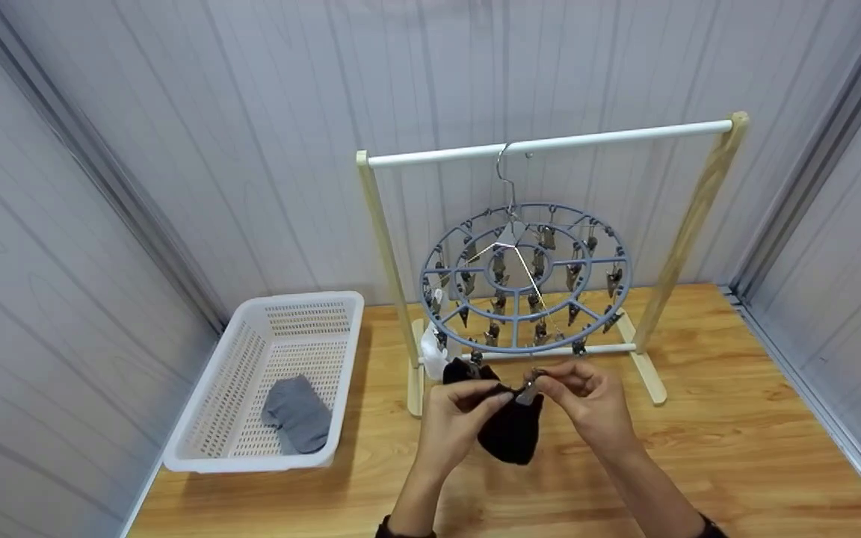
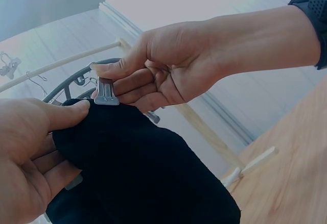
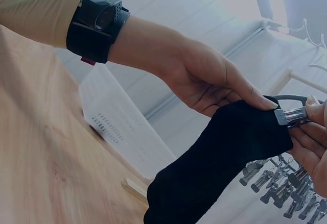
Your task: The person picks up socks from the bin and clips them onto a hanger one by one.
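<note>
A black sock (image 1: 509, 437) hangs below the front rim of a round blue-grey clip hanger (image 1: 513, 349). My left hand (image 1: 451, 424) pinches the sock's upper edge between thumb and fingers. At the same edge, a metal clip (image 2: 106, 92) lies over the fabric, and my right hand (image 1: 591, 407) squeezes its handles. The right wrist view shows the clip's wide end on the sock (image 3: 225, 152); whether it bites cannot be told. More black fabric (image 1: 459, 370) hangs from a clip just left, partly behind the left hand.
The hanger hooks onto a white rail (image 1: 572, 140) on a wooden stand (image 1: 681, 239). Several metal clips dangle from its rings. White fabric (image 1: 434, 355) hangs at its left. A white basket (image 1: 251, 302) on the left holds a grey cloth item (image 1: 297, 415).
</note>
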The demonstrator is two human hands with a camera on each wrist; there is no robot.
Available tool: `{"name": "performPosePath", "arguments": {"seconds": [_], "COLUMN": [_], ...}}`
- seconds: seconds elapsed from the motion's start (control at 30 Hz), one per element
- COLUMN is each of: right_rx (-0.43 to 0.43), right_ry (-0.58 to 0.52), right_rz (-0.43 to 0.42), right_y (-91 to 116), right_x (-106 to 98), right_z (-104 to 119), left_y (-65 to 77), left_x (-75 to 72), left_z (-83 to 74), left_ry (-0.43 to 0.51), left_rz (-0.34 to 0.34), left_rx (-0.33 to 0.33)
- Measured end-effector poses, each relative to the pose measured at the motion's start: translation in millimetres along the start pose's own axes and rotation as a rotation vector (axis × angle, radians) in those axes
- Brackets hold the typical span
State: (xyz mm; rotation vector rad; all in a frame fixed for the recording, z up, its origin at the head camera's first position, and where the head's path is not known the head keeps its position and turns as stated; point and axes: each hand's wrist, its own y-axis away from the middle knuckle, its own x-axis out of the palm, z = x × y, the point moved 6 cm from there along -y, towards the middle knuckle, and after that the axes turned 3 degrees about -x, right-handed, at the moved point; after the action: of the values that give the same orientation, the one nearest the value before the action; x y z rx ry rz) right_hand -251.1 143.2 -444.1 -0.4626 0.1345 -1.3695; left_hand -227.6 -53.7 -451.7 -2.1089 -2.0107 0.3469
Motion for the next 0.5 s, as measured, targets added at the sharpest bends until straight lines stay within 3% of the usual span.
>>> {"name": "performPosePath", "arguments": {"seconds": [0.2, 0.5], "right_rx": [-0.018, 0.021], "right_ry": [0.024, 0.080], "right_rz": [0.008, 0.036], "right_y": [1.2, 2.0], "right_x": [0.9, 4.4], "right_z": [0.6, 0.7], "left_y": [1.6, 2.8], "left_x": [-0.3, -1.8], "left_z": [-3.4, -5.0], "left_ry": [-0.040, -0.060], "left_rz": [-0.027, -0.041], "left_rx": [0.026, 0.068]}}
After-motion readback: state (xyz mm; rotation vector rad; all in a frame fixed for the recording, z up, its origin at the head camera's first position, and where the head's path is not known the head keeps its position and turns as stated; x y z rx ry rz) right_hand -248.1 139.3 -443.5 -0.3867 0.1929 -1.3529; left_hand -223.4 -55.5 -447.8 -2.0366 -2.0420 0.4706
